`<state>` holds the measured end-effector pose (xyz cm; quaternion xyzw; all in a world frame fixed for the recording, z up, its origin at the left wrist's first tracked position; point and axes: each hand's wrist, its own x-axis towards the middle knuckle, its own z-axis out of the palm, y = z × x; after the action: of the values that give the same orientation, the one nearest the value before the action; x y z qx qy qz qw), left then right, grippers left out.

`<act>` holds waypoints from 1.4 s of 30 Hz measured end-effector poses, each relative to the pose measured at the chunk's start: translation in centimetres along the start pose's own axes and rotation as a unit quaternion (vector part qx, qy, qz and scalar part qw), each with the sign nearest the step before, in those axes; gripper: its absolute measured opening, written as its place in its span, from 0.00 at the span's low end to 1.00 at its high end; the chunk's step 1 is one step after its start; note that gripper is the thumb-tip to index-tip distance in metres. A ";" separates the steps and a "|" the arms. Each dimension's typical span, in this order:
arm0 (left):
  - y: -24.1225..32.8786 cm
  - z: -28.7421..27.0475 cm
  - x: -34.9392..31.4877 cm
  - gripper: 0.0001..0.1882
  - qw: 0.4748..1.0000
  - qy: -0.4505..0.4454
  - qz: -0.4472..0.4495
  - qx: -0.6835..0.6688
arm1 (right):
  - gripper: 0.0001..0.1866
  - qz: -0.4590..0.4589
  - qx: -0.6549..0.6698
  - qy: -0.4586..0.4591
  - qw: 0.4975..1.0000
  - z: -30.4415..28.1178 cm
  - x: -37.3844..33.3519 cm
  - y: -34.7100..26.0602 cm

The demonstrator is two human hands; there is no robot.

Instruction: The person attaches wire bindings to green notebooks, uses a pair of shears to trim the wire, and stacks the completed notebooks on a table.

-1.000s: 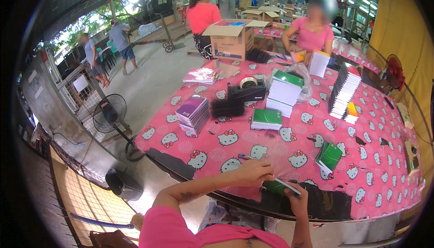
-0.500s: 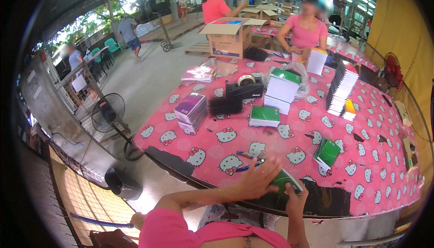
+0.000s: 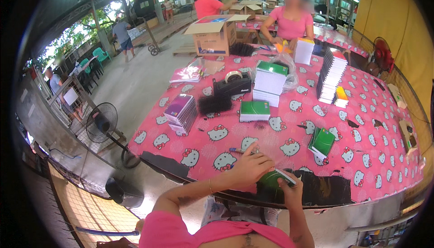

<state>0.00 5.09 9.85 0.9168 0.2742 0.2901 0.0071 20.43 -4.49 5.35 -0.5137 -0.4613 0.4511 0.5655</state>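
A green spiral notebook [image 3: 271,180] is tilted at the near table edge. My right hand [image 3: 291,189] grips its right end, thumb on top. My left hand [image 3: 254,166] is at the notebook's upper left, fingers bent and partly closed; what they hold, if anything, is hidden. Beside it a slim blue tool or pen [image 3: 236,150] lies partly covered by that hand. Ahead to the right lie green notebooks [image 3: 323,142], one leaning on another. Farther off are a short green notebook pile [image 3: 254,111] and a tall stack of notebooks [image 3: 270,80] with a green cover on top.
On the pink patterned tablecloth [image 3: 289,147] stand purple notebooks [image 3: 181,112], black coils [image 3: 215,105], a tape dispenser [image 3: 232,85] and a tall notebook stack [image 3: 332,76]. A cardboard box [image 3: 211,38] stands at the back. A co-worker [image 3: 291,20] in pink stands across the table. A fan [image 3: 101,122] stands left.
My left hand has moved from a flat, blurred pose over the notebook to a bent one at its upper left. My right hand keeps its grip. The whole view has shifted slightly.
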 end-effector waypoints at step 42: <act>-0.9 0.9 -0.4 0.16 0.960 -0.197 -0.022 -0.200 | 0.15 -0.023 -0.068 -0.102 0.992 -0.7 0.7 1.2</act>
<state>-0.27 5.80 8.74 0.9295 0.2237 0.1527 0.2502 21.18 -3.82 4.17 -0.4918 -0.5580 0.4552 0.4894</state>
